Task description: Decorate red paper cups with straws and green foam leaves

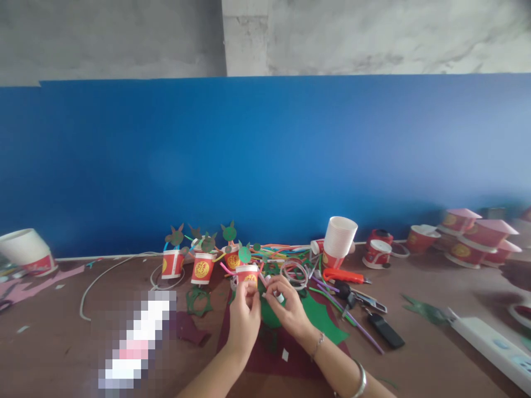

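My left hand (244, 315) is closed, its fingertips in front of a red paper cup (245, 270) with a white rim. That cup bears a round green paper head (244, 254) with pointed ears and pink straw arms. The hand hides the cup's lower part, and I cannot tell whether the fingers touch it. Close beside it, my right hand (288, 309) pinches a small white piece (264, 294) between thumb and finger. Dark red paper (269, 359) and green paper (321, 315) lie beneath my hands.
Similar cup figures (202, 268) stand to the left. Behind are straws (282, 249) and a cup stack (340, 237). To the right lie an orange utility knife (346, 276), a black key fob (385, 330), scissors (429, 311) and a white power strip (493, 354).
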